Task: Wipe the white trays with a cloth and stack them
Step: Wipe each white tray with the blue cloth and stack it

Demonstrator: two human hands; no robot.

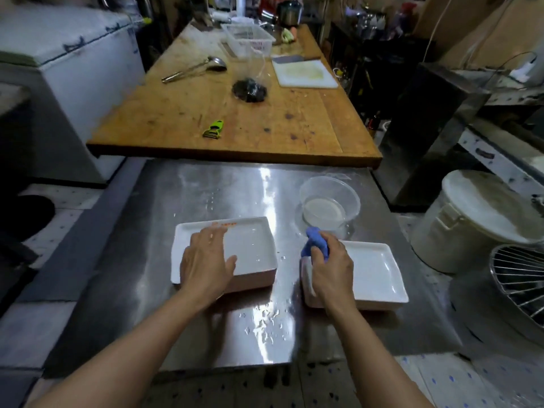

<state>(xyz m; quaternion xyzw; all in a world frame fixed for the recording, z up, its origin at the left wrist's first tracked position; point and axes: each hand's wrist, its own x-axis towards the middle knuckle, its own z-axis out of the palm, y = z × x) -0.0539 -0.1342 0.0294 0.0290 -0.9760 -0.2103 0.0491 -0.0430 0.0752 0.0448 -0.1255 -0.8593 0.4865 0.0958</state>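
Note:
Two white rectangular trays lie side by side on the steel table [206, 195]. The left tray [253, 245] looks wet and seems to sit on top of another tray. My left hand [206, 260] rests flat on its near left part, fingers straight. The right tray [374, 272] lies a little nearer to me. My right hand [331, 267] hovers over that tray's left edge and grips a bunched blue cloth [316, 241], which sticks out above the fist.
A clear plastic tub [329, 201] stands just behind the right tray. Water drops dot the steel between and in front of the trays. Behind is a wooden table [182, 113] with a green peeler [213, 129], ladle and cutting board. A white bucket [468, 222] and a wire rack [521, 278] stand to the right.

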